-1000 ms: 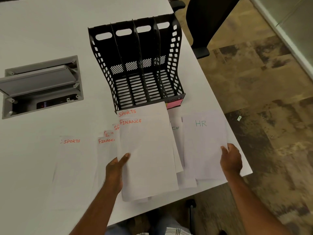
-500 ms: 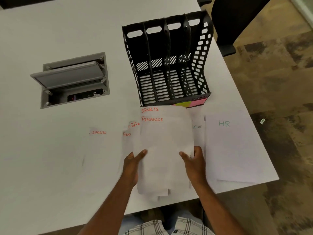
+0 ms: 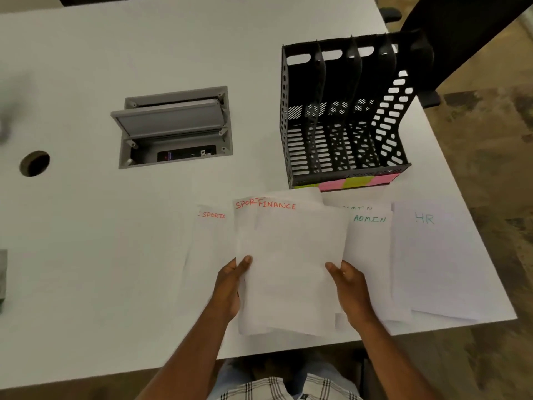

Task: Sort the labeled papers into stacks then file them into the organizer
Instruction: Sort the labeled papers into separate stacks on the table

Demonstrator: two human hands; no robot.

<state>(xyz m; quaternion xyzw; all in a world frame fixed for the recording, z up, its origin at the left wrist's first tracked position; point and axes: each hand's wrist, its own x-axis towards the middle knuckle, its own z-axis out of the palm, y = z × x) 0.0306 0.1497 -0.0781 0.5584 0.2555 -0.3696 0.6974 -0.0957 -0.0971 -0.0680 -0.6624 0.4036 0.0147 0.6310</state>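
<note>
I hold a bundle of white papers (image 3: 297, 269) between both hands near the table's front edge; its top sheet reads FINANCE, and a SPORTS sheet peeks out behind it on the left. My left hand (image 3: 230, 284) grips the bundle's left edge, and my right hand (image 3: 349, 287) grips the right edge. A single SPORTS sheet (image 3: 207, 243) lies flat to the left. ADMIN sheets (image 3: 369, 249) lie to the right, and beyond them an HR sheet (image 3: 432, 261). The black organizer (image 3: 343, 116), with several upright slots and coloured sticky notes along its front, stands just behind the papers.
A grey open cable box (image 3: 173, 128) is sunk into the white table (image 3: 86, 255) left of the organizer. A round cable hole (image 3: 34, 163) lies further left. A dark chair (image 3: 461, 39) stands behind the table's right corner. The table's right edge runs close to the HR sheet.
My right hand left the HR sheet and moved left onto the bundle. The FINANCE sheet has slid up over the SPORTS sheet. The ADMIN label is uncovered.
</note>
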